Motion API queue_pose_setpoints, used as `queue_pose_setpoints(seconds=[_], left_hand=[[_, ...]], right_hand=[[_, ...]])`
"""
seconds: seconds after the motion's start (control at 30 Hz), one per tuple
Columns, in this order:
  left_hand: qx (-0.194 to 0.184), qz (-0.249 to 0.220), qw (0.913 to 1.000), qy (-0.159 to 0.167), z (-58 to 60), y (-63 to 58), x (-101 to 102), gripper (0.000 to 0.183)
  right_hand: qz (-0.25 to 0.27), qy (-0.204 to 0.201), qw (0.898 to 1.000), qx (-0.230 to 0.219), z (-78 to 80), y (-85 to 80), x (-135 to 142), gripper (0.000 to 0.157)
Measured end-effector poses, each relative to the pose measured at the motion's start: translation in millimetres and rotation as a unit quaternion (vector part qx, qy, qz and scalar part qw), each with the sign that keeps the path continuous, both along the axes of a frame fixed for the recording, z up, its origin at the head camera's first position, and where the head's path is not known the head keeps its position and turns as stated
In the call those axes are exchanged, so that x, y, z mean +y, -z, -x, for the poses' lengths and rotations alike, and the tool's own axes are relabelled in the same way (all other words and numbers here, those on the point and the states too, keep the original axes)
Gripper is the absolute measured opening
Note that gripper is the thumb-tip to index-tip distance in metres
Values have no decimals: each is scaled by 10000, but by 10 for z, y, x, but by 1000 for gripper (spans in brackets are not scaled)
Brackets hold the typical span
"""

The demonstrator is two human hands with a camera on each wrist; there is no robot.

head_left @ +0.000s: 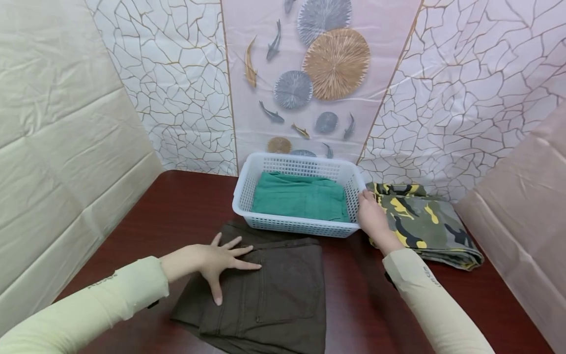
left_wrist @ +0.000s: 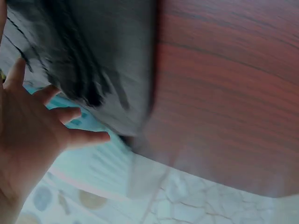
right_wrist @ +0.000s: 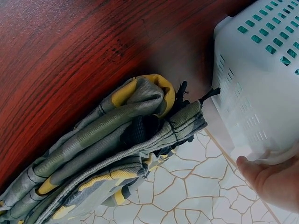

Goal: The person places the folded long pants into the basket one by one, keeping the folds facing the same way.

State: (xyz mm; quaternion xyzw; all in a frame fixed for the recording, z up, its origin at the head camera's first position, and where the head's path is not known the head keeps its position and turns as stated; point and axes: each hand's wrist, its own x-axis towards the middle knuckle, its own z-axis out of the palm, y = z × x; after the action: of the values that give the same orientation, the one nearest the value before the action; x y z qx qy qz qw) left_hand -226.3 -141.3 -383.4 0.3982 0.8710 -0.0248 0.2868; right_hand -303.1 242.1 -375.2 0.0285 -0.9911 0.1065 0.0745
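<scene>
A white perforated plastic basket (head_left: 305,227) stands at the back of the table, with folded green cloth (head_left: 300,196) inside. My right hand (head_left: 372,216) grips the rim at the basket's right end; in the right wrist view the thumb (right_wrist: 247,169) lies along that rim. Dark brown folded trousers (head_left: 287,290) lie in front of the basket, with a seam and pocket showing. Over their upper left part, my left hand (head_left: 221,263) is spread wide, palm down, fingers straight and holding nothing. In the left wrist view its fingers overlap the trousers (left_wrist: 126,60) and basket (left_wrist: 98,163).
Folded camouflage trousers (head_left: 424,223) in green, grey and yellow lie right of the basket, close to my right hand. The dark red wooden table (head_left: 185,201) ends at a patterned back wall (head_left: 185,88). Beige cloth-covered side walls (head_left: 57,147) flank the table.
</scene>
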Motion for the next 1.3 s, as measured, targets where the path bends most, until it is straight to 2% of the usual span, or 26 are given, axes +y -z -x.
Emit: queue_pose_setpoints(seconds=[0.13,0.3,0.37,0.6,0.8,1.17,1.3], left_hand=[[-23,82,9997,-217,31,25,-104,102],[-439,-278,9982,-284,45,105,-136,103],[-453,-409,9978,-247,45,128,-145,103],[149,-366,9985,-372,-12,225,-113,103],[511,-401,9969,-452,-66,242,8,104],[575,-248,9968,-494,-114,235,245,104],[729,-203,9962,-432,-105,256,391,105]], right_hand=[[37,12,10000,56,10,19,-2,44],[84,34,10000,28,16,28,7,44],[128,55,9999,-29,13,20,7,44],[111,51,9999,-86,-4,17,7,44],[53,52,9999,-73,9,18,13,43],[19,-14,10000,30,18,21,16,44],[-20,-49,9999,109,30,20,17,43]])
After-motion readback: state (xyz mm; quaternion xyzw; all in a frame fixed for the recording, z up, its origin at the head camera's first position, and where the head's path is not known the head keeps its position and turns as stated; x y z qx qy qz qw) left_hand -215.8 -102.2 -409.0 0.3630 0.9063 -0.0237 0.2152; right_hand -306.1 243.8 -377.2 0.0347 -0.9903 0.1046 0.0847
